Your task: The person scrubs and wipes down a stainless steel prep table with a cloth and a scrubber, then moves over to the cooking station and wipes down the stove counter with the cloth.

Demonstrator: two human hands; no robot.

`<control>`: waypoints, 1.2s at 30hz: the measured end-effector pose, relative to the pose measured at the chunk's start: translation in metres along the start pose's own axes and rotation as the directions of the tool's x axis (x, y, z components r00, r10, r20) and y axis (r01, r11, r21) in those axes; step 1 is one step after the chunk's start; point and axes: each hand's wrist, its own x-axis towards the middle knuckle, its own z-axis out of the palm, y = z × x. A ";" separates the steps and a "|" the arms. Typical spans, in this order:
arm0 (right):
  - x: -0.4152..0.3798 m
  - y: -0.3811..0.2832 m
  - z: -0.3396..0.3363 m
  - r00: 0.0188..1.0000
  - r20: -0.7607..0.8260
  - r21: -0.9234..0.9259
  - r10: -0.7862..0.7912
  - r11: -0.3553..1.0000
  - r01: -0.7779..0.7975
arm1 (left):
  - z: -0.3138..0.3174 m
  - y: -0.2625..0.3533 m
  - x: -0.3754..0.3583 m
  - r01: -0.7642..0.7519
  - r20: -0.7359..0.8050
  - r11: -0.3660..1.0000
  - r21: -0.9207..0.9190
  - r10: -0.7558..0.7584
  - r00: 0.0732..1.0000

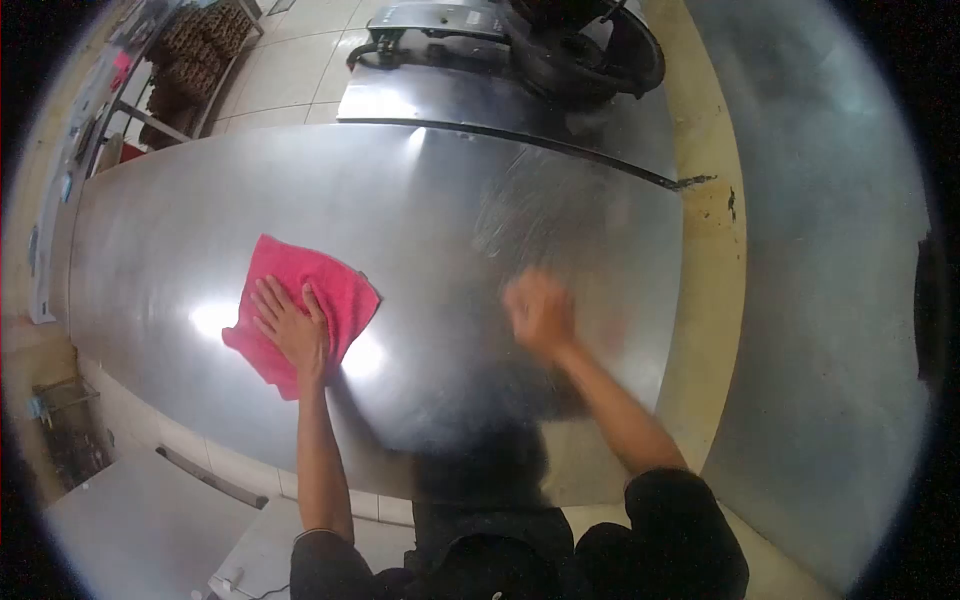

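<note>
My left hand (292, 325) lies flat on a pink cloth (345, 285), its fingers spread over the fabric. The cloth rests, a little crumpled, on the left part of a shiny metal tabletop (420, 220). To the right, my right hand (541, 312) is curled like a fist at the tabletop and slightly blurred by motion. What it holds, if anything, is hidden. Whitish streaks mark the metal just beyond it.
Past the table's far edge stands a metal unit (430, 95) with a dark round pan (590, 60). A yellowish ledge (715, 250) and a grey wall panel (820, 250) bound the right. A rack (190, 75) with stacked brown items stands far left.
</note>
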 end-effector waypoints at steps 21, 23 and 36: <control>-0.298 -0.098 -0.120 0.992 0.127 0.266 0.019 0.962 -0.053 | -0.057 0.475 -0.171 -0.674 -0.169 0.297 -0.676 0.828 0.534; -0.303 -0.095 -0.123 0.987 0.155 0.273 0.037 0.959 -0.078 | -0.067 0.492 -0.256 -0.757 -0.158 0.149 -0.637 0.935 0.317; -0.341 -0.094 -0.128 0.981 0.194 0.258 0.019 0.964 -0.070 | -0.112 0.219 -0.185 -0.565 0.030 0.324 -0.759 0.884 0.466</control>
